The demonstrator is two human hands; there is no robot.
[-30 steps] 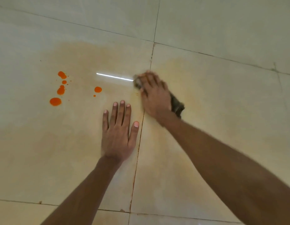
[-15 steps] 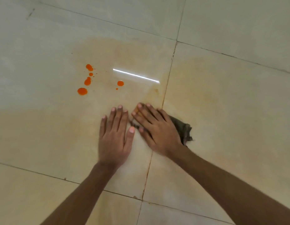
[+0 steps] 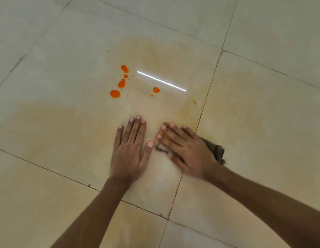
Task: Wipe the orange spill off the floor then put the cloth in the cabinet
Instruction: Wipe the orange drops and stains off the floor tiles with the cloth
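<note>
Bright orange drops of the spill (image 3: 115,93) lie in a cluster on the pale floor tile, with one more orange drop (image 3: 156,90) to their right. A faint orange smear (image 3: 155,51) spreads around them. My right hand (image 3: 186,149) presses flat on a dark grey cloth (image 3: 216,151) below and right of the drops, fingers spread over it. My left hand (image 3: 130,149) rests flat on the floor beside it, fingers together, holding nothing. The cabinet is out of view.
Cream floor tiles (image 3: 48,86) fill the view, split by dark grout lines (image 3: 202,115). A bright white light reflection (image 3: 161,81) streaks across the tile just above the right drop.
My right hand has dragged the cloth down and left from the grout line near the light streak to beside my left hand. The view has shifted, so the drops sit nearer the middle.
</note>
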